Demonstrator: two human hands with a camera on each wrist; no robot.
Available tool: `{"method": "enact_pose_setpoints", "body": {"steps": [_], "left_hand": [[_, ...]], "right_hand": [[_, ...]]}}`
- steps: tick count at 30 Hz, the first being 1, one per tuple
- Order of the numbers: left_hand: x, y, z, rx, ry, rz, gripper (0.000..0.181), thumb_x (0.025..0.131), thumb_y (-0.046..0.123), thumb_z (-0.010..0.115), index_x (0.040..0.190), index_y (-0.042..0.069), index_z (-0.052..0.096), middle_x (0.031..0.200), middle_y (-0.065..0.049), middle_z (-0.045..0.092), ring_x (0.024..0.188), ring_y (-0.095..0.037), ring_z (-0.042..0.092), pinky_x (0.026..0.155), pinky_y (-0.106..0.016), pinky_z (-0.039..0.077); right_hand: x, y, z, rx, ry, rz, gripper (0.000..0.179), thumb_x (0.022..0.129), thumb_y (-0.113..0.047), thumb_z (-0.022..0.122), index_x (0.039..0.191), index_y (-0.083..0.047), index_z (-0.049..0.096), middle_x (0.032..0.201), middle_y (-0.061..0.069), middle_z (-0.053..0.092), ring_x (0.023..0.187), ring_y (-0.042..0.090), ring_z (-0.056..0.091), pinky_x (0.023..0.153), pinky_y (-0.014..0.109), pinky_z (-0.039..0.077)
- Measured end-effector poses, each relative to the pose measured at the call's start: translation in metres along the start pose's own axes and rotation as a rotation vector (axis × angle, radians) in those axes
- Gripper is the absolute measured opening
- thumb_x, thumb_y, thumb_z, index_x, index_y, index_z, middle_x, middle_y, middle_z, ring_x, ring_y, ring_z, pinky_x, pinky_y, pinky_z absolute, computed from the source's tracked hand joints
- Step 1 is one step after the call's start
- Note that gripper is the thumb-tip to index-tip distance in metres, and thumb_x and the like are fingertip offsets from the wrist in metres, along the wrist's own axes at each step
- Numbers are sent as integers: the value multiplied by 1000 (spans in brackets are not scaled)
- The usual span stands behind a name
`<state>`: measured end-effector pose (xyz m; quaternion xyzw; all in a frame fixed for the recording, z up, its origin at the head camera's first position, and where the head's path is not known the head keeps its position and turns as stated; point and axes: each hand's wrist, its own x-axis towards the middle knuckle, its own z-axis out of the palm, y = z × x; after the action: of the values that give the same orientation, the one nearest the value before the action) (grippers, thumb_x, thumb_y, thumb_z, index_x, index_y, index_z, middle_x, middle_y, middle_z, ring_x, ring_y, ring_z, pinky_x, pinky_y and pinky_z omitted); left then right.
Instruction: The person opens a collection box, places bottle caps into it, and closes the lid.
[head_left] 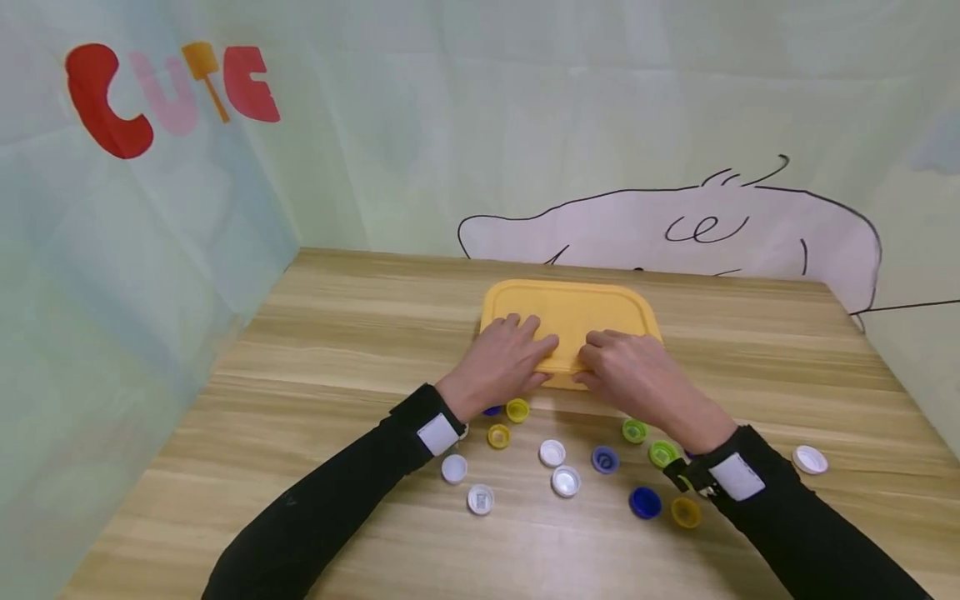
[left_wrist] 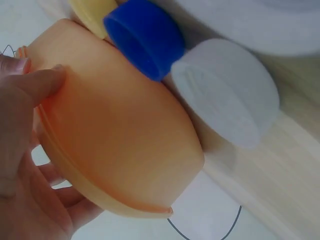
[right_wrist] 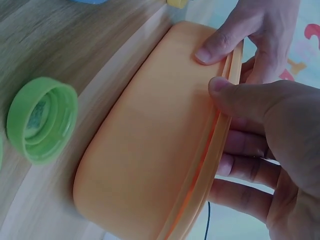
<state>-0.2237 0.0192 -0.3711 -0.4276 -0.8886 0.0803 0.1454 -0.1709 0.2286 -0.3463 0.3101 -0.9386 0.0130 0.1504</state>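
A yellow-orange plastic box [right_wrist: 145, 130] stands on the wooden table with its flat lid [head_left: 592, 312] on top. My left hand [head_left: 501, 360] grips the near edge of the lid, left of the middle. Beside it my right hand [head_left: 636, 371] grips the same edge. Both thumbs press against the box's front wall just under the rim, and the other fingers bend over the lid's top. In the right wrist view, a narrow darker slit runs between lid and box near the right thumb. The inside of the box is hidden.
Several loose bottle caps lie before the box: a white cap [head_left: 566, 481], a dark blue cap [head_left: 645, 502], a green cap [head_left: 633, 430], a yellow cap [head_left: 517, 409] and others. Another white cap [head_left: 810, 459] lies far right. A printed cloth [head_left: 420, 125] hangs behind the table [head_left: 300, 350].
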Motion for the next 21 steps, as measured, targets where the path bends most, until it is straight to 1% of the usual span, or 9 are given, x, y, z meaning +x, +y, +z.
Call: {"method": "enact_pose_setpoints", "body": {"steps": [4,7,10,12,14,17,19,21], "left_hand": [[2,-2,1,-26,12,-2,47,96,59,58,123,21,59,110,-6,57,94,-25,57,76,-34,49],[3,-5,0,-63,12,-6,51,93,62,60,122,21,59,109,-7,56,92,-25,56,74,-35,48],[4,-9,-3,-99,16,-4,58,91,69,57,122,20,60,105,-6,55,88,-24,55,70,-34,47],[5,-11,-6,-117,12,-3,63,90,73,52,125,21,60,105,-7,55,88,-23,55,70,-33,47],[5,-12,-9,-131,-4,-7,67,92,75,47,130,22,61,107,-6,56,89,-23,56,71,-33,48],[6,-14,-14,-148,-46,-13,71,94,74,40,138,23,59,114,-6,57,94,-22,56,76,-33,49],[6,-15,-16,-164,-69,-18,71,95,73,40,142,22,57,118,-6,56,97,-22,55,79,-34,48],[6,-17,-18,-191,-86,-21,70,96,71,44,144,21,55,121,-6,55,102,-22,54,84,-34,48]], "right_hand": [[-1,1,-2,-14,15,-5,18,85,-22,84,83,-10,71,73,-3,57,60,13,52,50,30,45],[-1,1,-3,-18,18,-9,18,86,-24,82,86,-9,72,76,-2,59,62,14,54,51,28,45],[-1,2,-5,-24,27,2,20,86,-26,82,88,-9,74,77,-1,60,64,15,55,50,26,43],[0,3,-6,-30,36,4,21,86,-27,83,90,-8,74,78,0,60,66,15,55,50,25,41],[-1,5,-6,-28,45,3,22,85,-28,83,91,-8,74,78,0,59,66,15,53,50,25,39],[-3,7,-7,-14,58,-5,23,85,-28,84,91,-8,74,78,0,58,66,15,51,50,24,38],[-4,9,-7,-3,65,-8,23,85,-27,83,92,-8,74,79,0,58,66,16,51,50,25,38],[-4,10,-8,-2,69,-11,22,85,-26,83,94,-7,74,81,1,59,68,16,51,51,25,39]]}}
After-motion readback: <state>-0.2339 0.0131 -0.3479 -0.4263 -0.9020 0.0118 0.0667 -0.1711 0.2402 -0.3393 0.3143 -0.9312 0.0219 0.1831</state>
